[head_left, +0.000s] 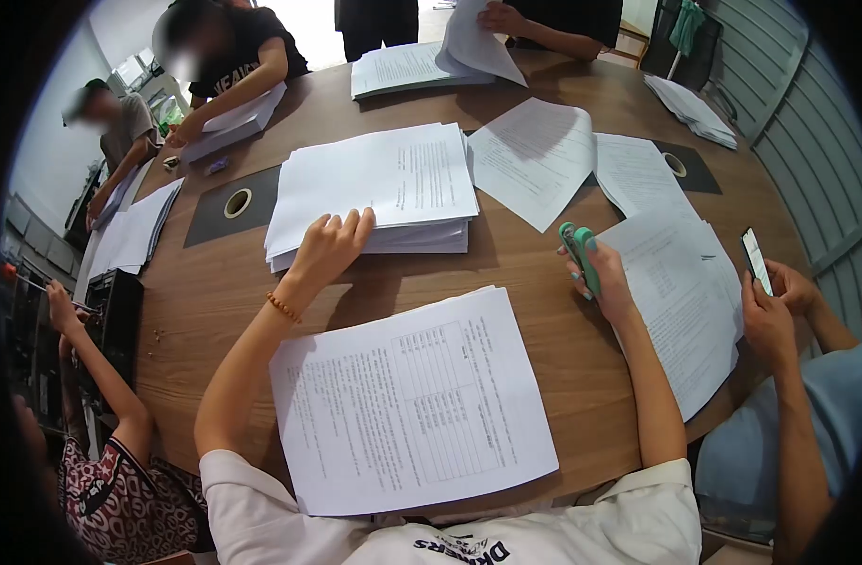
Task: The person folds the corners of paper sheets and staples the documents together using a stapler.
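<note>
My left hand (330, 247) reaches forward to a thick stack of printed sheets (384, 179), its slightly bent fingers resting on the top sheet near the close edge. The thumb is hidden. Raised over the table on the other side, my right hand (604, 275) grips a green stapler (579, 254). Directly before me, between my forearms, lies a second pile of printed sheets (417, 405) with a table printed on the top page. Beside my right hand are more spread printed sheets (671, 292).
The wooden table (214, 311) has dark inset panels with round holes (238, 203). A loose sheet (535, 155) lies beyond the stack. On my right, a person's hands hold a phone (756, 262). Others handle papers across the table; on the left, someone sits by a black box (115, 315).
</note>
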Action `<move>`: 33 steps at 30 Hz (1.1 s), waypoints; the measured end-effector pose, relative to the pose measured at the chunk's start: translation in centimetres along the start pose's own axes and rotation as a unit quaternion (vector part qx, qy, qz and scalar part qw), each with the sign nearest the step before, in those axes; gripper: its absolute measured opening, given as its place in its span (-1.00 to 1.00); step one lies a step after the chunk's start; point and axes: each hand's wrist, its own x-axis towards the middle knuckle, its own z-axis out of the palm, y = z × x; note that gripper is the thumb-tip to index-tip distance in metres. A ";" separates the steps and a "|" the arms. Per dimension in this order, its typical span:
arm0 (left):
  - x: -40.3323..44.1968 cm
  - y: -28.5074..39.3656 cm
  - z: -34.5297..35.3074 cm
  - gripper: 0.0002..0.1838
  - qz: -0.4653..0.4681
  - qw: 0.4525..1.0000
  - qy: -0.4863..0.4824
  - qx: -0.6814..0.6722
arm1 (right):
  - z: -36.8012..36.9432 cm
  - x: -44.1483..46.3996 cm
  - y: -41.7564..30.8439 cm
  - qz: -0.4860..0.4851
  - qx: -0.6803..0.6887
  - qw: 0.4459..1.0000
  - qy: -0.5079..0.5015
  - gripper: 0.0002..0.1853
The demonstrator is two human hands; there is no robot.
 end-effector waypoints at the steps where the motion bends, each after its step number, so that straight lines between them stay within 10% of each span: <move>1: -0.1 0.1 0.1 -0.75 0.000 1.000 0.000 -0.001 | 0.1 0.2 0.3 -0.005 -0.031 0.999 0.008 -0.48; 7: 0.1 0.5 -0.7 -0.73 -0.023 0.997 -0.070 -0.036 | 3.5 -0.1 1.1 -0.209 -0.418 0.872 0.147 -0.56; 10: 1.3 1.3 -3.7 -0.65 -0.052 0.992 0.058 -0.101 | 4.3 -0.6 0.9 -0.210 -0.559 0.786 0.161 -0.55; 12: 2.1 4.3 -8.1 -0.58 -0.188 0.886 -0.118 -0.407 | 4.6 -0.7 1.1 -0.182 -0.611 0.753 0.160 -0.56; 14: 2.2 7.0 -10.5 -0.58 -0.158 0.815 -0.097 -0.549 | 4.2 -0.5 1.4 -0.180 -0.623 0.745 0.157 -0.56; 18: 2.4 9.1 -11.3 -0.59 -0.159 0.755 -0.135 -0.622 | 4.7 -1.1 1.0 -0.276 -0.595 0.728 0.201 -0.58; 24: 2.0 10.1 -11.0 -0.61 -0.183 0.721 -0.111 -0.659 | 8.2 -6.2 -0.5 -0.108 -0.264 0.956 0.063 -0.59; 33: 1.3 10.4 -10.0 -0.47 -0.166 0.738 -0.110 -0.645 | 10.0 -7.7 1.4 -0.040 -0.117 0.992 0.016 -0.52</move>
